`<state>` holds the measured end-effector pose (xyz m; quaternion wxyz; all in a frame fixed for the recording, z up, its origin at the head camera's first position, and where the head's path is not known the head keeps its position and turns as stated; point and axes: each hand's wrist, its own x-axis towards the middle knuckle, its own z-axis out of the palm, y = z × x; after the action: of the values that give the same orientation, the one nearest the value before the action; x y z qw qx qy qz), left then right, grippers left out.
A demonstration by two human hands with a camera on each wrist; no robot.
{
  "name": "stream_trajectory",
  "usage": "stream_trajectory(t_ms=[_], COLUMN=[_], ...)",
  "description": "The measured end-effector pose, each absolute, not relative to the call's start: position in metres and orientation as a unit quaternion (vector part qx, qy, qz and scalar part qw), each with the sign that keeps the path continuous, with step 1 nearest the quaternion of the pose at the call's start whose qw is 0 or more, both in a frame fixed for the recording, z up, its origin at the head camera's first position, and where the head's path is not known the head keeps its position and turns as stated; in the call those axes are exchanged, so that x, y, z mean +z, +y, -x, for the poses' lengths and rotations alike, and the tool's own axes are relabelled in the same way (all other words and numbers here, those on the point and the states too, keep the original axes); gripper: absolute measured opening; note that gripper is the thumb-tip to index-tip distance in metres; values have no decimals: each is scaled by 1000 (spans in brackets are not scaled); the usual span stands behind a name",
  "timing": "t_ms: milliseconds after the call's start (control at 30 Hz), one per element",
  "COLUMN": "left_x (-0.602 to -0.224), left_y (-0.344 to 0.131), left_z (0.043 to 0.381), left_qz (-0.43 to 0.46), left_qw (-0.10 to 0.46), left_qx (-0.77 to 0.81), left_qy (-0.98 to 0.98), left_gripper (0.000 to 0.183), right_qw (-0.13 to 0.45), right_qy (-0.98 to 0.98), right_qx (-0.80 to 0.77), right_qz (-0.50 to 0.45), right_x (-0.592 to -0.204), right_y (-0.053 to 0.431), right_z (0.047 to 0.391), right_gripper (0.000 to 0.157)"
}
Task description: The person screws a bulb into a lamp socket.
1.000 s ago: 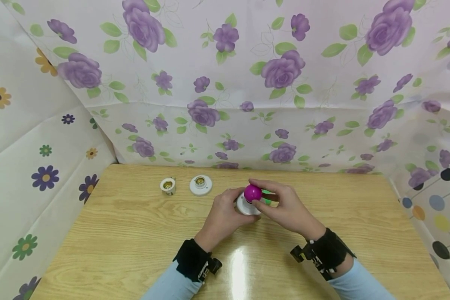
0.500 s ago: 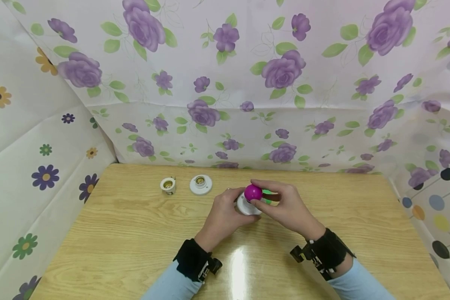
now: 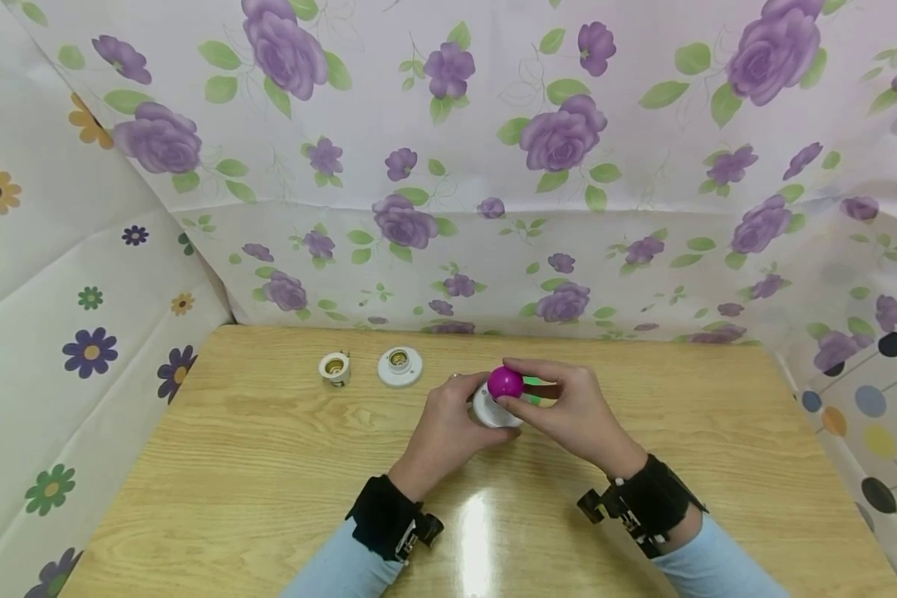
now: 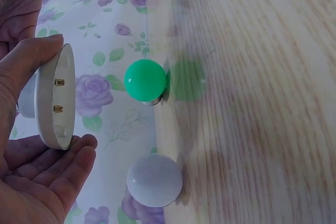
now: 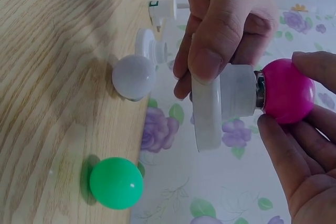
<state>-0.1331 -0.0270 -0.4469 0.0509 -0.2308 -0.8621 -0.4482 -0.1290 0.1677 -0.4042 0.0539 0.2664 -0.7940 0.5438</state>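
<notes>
My left hand (image 3: 448,419) grips the rim of a round white lamp holder (image 3: 487,412) and keeps it above the table. In the left wrist view the underside of that lamp holder (image 4: 63,98) shows two brass terminals. With thumb and fingers, my right hand (image 3: 571,407) pinches a magenta light bulb (image 3: 505,383). The right wrist view has the magenta bulb (image 5: 287,91) at the mouth of the socket, a bit of its metal base still visible. Behind my right fingers, a green light bulb (image 3: 534,392) lies on the table.
A small white lamp socket (image 3: 335,370) and another round lamp holder (image 3: 399,367) stand at the back left of the wooden table (image 3: 269,465). A white bulb (image 4: 155,180) rests near the green one. A flowered cloth (image 3: 448,166) hangs behind the table's back edge.
My right fingertips have shifted slightly to the right around the magenta bulb. The left hand and the lamp holder have hardly moved.
</notes>
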Motion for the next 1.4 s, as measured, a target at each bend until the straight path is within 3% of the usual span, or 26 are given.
stream_trajectory(t_ms=[733,1400], left_x=[-441,-445], left_y=[-26,-26], left_z=[134,135], left_qz=[230,233], left_qw=[58,61], left_qx=[-459,-453], left_qy=[-856,-859], left_gripper=[65,67], right_qw=[115,28], right_qy=[-787,-804], right_qx=[557,524], right_qz=[-239,-280], right_x=[-403,-403], right_y=[164,170], right_z=[130,133], right_gripper=[40,53])
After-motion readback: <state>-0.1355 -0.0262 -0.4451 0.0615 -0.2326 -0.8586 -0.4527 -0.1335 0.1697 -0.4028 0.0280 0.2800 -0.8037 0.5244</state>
